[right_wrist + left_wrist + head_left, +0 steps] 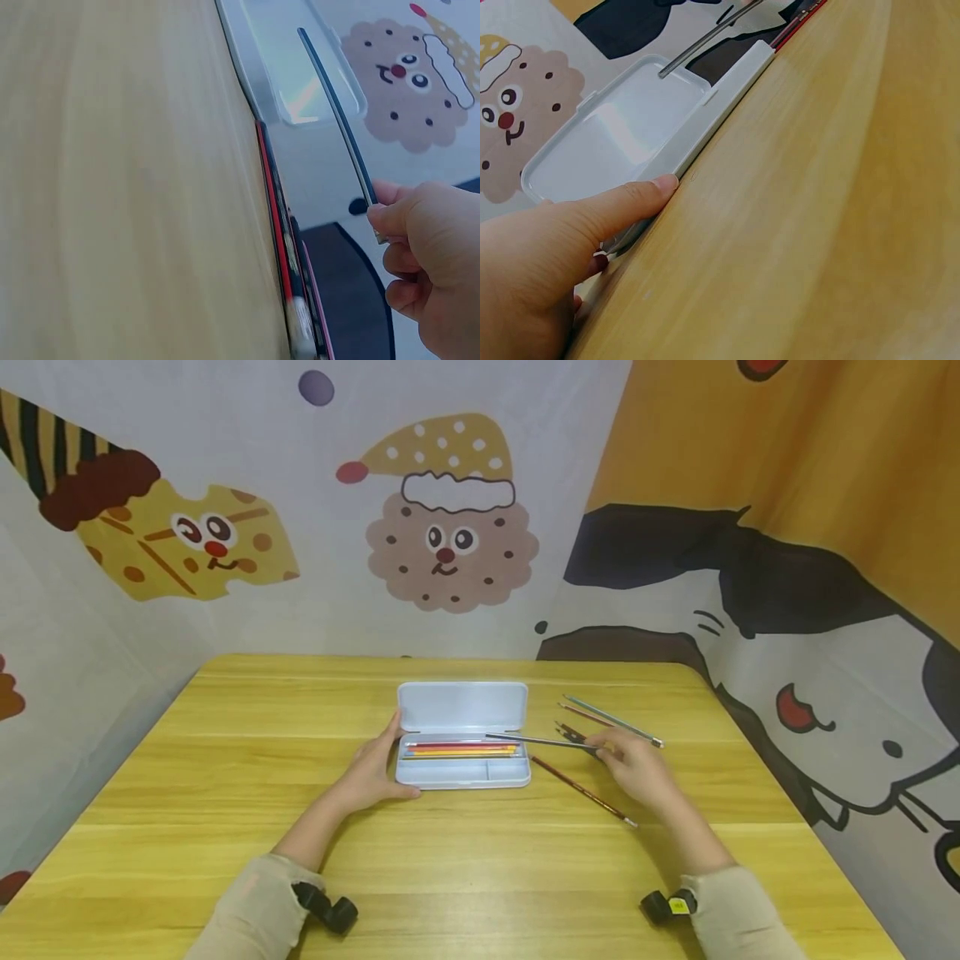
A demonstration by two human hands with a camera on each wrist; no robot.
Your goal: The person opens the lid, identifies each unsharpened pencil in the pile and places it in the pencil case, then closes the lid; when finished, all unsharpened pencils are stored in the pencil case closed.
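A white pencil case [462, 774] lies with its lid raised at the back, several red, yellow and orange pencils [461, 750] in its rear compartment. My left hand [372, 768] grips its left end, thumb on the front corner and fingers toward the back. Between thumb and fingertips, my right hand [633, 766] pinches a dark pencil [542, 742] by one end. The pencil's other end reaches over the case; in the right wrist view this pencil [337, 112] slants up in front of the lid.
Right of the case lie a dark red pencil [583, 791], a green pencil [611, 718], another reddish pencil [585, 713] and dark pencils [570, 732] near my right hand. The wooden table [465, 877] meets a cartoon-printed curtain [330, 610] at the back.
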